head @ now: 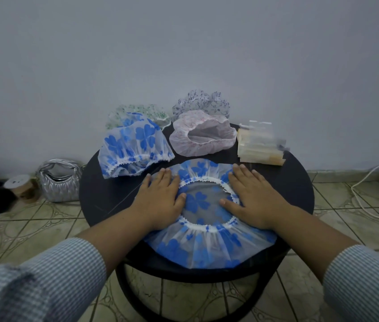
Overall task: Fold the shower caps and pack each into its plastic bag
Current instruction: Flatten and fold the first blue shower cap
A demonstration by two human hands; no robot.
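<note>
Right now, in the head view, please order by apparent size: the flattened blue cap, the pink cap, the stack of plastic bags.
1. flattened blue cap, though it lies nearest the camera
2. pink cap
3. stack of plastic bags

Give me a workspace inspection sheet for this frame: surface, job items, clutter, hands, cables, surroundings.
Surface: round black table, dark top.
Job's things: blue-flower cap spread flat, opening up; second blue cap, pink cap, green-print cap and dark-print cap behind; plastic bag stack far right.
Clutter: nothing seen on the table.
Grippers: left hand and right hand press flat on the spread cap.
Cables: white cable on floor, right.
Surroundings: silver handbag, small jar, tiled floor, plain wall.
</note>
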